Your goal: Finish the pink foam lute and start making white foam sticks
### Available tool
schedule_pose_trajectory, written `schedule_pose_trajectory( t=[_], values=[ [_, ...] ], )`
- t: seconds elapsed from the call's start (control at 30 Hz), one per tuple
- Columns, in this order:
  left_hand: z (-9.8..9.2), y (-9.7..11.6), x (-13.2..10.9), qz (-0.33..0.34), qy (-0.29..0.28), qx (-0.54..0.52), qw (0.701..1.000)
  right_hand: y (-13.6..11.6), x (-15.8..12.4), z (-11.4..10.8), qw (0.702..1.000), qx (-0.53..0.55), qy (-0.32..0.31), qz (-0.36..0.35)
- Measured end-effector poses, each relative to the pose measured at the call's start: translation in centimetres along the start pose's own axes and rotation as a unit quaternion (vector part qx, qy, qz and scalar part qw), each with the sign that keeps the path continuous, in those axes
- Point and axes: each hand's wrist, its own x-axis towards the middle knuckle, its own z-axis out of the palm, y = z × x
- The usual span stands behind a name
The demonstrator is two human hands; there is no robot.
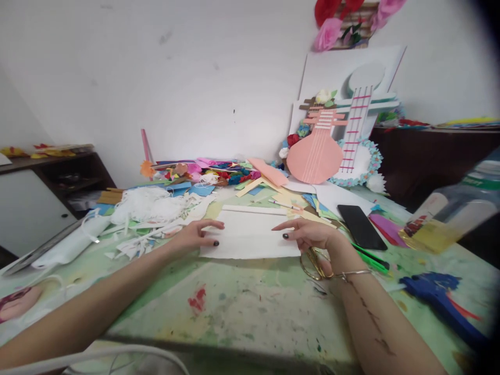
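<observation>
A white sheet of paper (250,237) lies on the table in front of me, with a narrow white rolled or folded strip (253,210) along its far edge. My left hand (197,235) is at the sheet's left side, thumb and index finger apart and nothing gripped between them. Over the right side is my right hand (312,235), its index finger and thumb stretched toward the paper. Gold-handled scissors (312,264) hang at its curled lower fingers, which appear to pass through a handle loop. The scissors' blades are mostly hidden.
White shredded strips (150,205) and a white roll (72,242) lie left. To the right are a black phone (361,227), a green cutter (371,259), a blue glue gun (441,302) and a bottle of yellow liquid (449,213). Paper instruments (314,156) stand behind.
</observation>
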Motion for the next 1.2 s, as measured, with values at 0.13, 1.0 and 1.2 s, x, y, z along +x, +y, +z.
schedule_pose_trajectory(
  t=[0.13,1.0,1.2],
  values=[
    [0.3,0.1,-2.6,0.043,-0.071,-0.019,0.996,0.1,-1.0,-0.4,0.999,-0.020,-0.038,-0.019],
    [-1.4,-0.2,5.6,0.031,0.076,0.185,0.979,1.1,1.6,-0.1,0.944,-0.126,0.300,-0.061],
    [1.2,-0.5,8.9,0.116,0.065,0.218,0.967,0.2,1.3,0.2,0.911,-0.223,0.331,-0.107]
  ],
)
